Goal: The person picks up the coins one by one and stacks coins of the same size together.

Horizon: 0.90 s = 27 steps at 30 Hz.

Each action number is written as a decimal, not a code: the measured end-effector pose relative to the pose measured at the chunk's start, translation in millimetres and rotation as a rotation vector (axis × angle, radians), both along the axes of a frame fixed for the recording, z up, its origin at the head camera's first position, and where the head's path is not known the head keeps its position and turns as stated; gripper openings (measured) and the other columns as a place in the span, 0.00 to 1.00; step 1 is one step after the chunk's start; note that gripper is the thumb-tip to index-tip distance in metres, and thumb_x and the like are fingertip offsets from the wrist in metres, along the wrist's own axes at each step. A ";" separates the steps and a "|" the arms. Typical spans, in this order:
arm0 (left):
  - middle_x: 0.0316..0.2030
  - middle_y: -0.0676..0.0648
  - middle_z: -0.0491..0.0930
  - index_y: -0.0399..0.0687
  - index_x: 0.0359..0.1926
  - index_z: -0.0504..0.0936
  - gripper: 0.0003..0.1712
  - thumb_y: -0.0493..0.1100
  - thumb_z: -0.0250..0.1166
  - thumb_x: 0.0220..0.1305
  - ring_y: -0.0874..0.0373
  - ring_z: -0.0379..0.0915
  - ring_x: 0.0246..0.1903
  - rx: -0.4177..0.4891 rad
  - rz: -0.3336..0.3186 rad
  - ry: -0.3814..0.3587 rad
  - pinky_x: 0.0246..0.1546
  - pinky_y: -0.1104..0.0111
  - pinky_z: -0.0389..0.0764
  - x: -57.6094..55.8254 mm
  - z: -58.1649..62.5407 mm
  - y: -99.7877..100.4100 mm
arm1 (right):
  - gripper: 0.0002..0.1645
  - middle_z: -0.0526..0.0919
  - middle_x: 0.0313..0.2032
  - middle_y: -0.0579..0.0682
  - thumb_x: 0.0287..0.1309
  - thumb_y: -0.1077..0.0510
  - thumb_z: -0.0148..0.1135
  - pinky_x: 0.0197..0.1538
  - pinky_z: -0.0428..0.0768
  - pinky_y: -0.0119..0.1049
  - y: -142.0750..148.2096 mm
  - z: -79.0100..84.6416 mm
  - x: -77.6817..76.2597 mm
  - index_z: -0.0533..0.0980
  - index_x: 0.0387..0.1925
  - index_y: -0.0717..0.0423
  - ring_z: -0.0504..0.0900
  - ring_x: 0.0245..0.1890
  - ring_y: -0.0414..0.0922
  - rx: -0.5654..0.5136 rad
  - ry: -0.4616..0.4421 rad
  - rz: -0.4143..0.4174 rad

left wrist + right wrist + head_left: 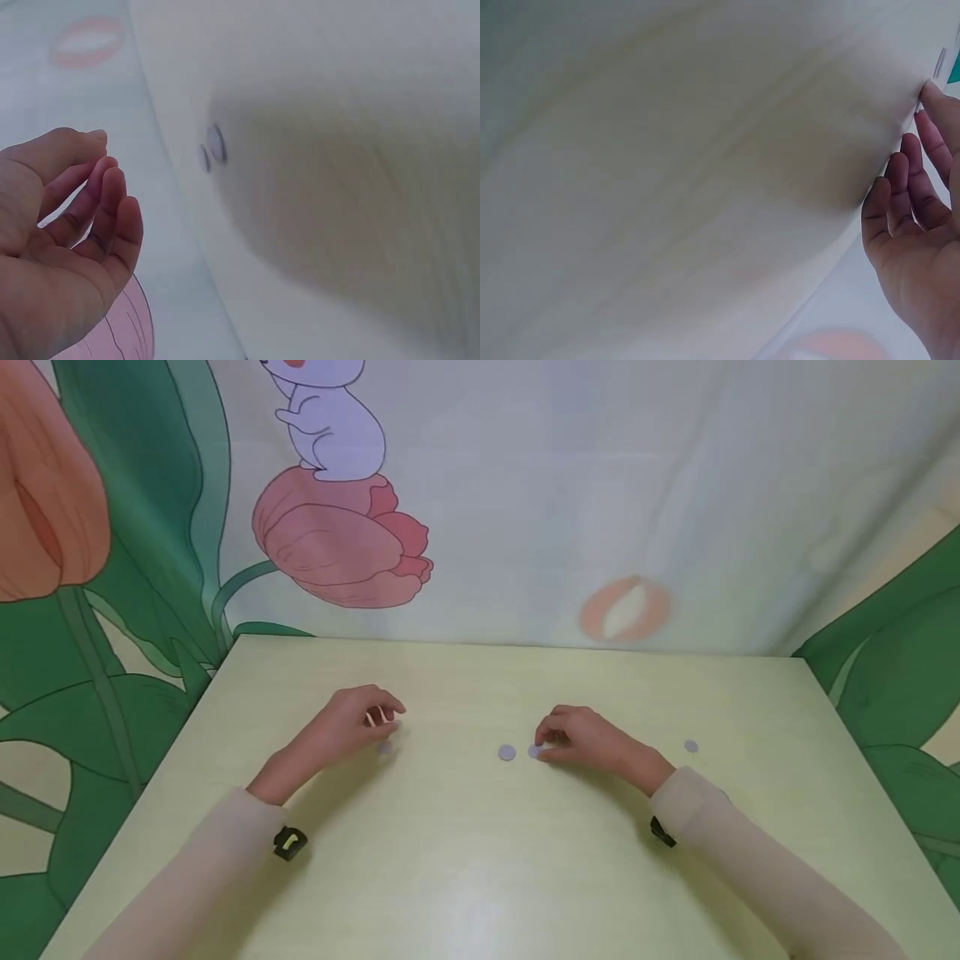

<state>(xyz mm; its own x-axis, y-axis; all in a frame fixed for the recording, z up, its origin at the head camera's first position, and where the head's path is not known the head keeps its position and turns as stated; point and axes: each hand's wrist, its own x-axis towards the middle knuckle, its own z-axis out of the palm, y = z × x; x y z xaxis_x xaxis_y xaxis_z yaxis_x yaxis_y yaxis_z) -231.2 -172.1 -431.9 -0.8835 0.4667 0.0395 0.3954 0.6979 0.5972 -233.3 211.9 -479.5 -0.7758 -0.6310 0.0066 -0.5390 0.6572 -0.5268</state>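
The pale disc (533,752) could slip or knock the neighbouring disc (507,752) should the right hand (588,739) catch only its thin edge; it sits pinched between the right fingers, its neighbour just beyond them; the left hand (348,718), fingers narrowly parted and seemingly empty, hovers above the worktop (450,843), a shaded disc (384,748) just below.
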 end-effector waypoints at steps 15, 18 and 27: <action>0.34 0.47 0.80 0.37 0.48 0.85 0.12 0.33 0.70 0.63 0.53 0.74 0.35 -0.078 0.055 -0.095 0.36 0.65 0.78 6.3 -23.0 -36.2 | 0.07 0.82 0.38 0.41 0.58 0.55 0.75 0.50 0.81 0.34 0.4 0.1 -4.0 0.86 0.39 0.48 0.82 0.41 0.39 -0.048 -0.039 -0.008; 0.34 0.47 0.80 0.37 0.48 0.85 0.13 0.34 0.72 0.62 0.53 0.74 0.35 -0.075 0.058 -0.107 0.37 0.64 0.77 5.4 -26.1 -34.1 | 0.08 0.83 0.38 0.41 0.57 0.54 0.76 0.50 0.81 0.34 0.5 -0.5 -3.8 0.87 0.39 0.48 0.83 0.42 0.38 -0.062 -0.052 -0.022; 0.34 0.46 0.80 0.38 0.47 0.86 0.14 0.37 0.74 0.61 0.53 0.73 0.35 -0.083 0.073 -0.135 0.38 0.63 0.76 2.8 -32.3 -27.5 | 0.08 0.85 0.38 0.40 0.56 0.54 0.77 0.46 0.82 0.33 4.3 -2.2 -2.9 0.89 0.38 0.48 0.83 0.40 0.37 -0.104 -0.037 -0.033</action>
<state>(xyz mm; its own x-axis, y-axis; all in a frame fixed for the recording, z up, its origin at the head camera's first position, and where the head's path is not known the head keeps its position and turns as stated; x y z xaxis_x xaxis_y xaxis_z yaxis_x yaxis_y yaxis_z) -228.4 -199.6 -464.2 -0.9098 0.3980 -0.1175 0.2622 0.7709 0.5805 -236.3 216.2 -481.6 -0.7968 -0.6029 0.0417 -0.4973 0.6150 -0.6119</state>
